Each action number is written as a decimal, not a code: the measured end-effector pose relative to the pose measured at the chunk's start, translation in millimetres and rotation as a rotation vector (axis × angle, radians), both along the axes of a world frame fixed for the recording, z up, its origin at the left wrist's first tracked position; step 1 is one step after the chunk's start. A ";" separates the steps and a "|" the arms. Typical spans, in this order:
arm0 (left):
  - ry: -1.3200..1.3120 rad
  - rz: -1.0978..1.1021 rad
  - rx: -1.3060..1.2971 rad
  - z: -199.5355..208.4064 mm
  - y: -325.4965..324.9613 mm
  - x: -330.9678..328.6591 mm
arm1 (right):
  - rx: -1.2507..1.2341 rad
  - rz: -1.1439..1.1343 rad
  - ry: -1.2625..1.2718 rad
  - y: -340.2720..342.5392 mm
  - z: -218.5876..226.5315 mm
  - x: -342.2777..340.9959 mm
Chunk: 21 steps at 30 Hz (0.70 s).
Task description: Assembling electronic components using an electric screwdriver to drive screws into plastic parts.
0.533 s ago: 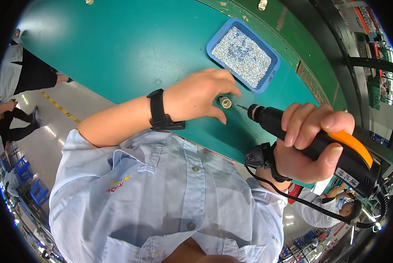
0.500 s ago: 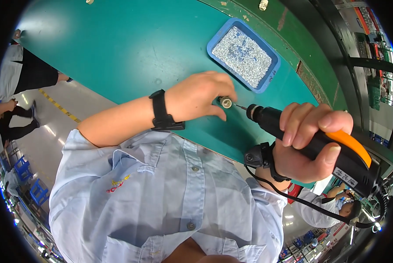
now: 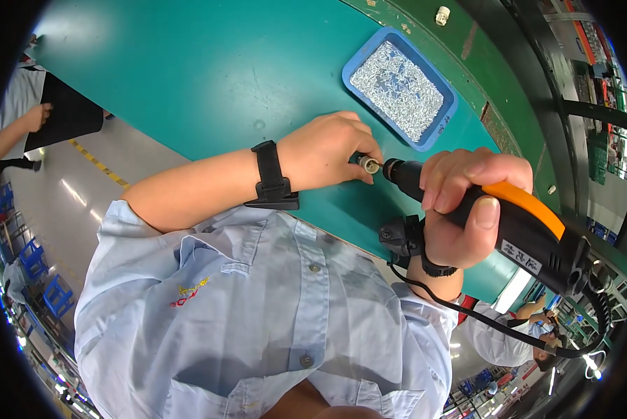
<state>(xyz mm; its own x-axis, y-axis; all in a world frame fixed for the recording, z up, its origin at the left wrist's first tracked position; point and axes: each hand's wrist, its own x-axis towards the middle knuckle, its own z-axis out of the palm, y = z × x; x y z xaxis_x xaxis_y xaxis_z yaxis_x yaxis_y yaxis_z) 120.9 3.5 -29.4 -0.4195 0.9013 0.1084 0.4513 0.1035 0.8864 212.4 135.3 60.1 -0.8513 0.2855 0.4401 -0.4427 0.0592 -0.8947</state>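
My left hand [image 3: 327, 150] is closed over the green table [image 3: 208, 77], its thumb and fingers around a small round metallic fitting [image 3: 369, 165]. The fitting's open, ring-shaped end faces right; the fingers hide part of it. Wrapped in my right hand [image 3: 470, 202] is a black electric screwdriver [image 3: 537, 258] with an orange lever along its grip. Its nose points left, and the bit is right at the fitting's rim. I cannot tell whether the bit sits in a screw.
Beyond my hands stands a blue tray [image 3: 451, 112] of small silvery screws. A pale fitting [image 3: 442, 15] lies on the green ledge farther back. From the screwdriver's rear a coiled black cord [image 3: 603, 314] hangs. People stand past the table at far left and lower right.
The screwdriver has come left, bringing its bit up to the fitting. My left fingers have closed more around the fitting. The whole view has shifted slightly.
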 end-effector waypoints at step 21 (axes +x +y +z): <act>0.122 -0.052 0.127 -2.5 2.1 -8.9 | -0.109 0.206 0.184 25.1 41.1 2.0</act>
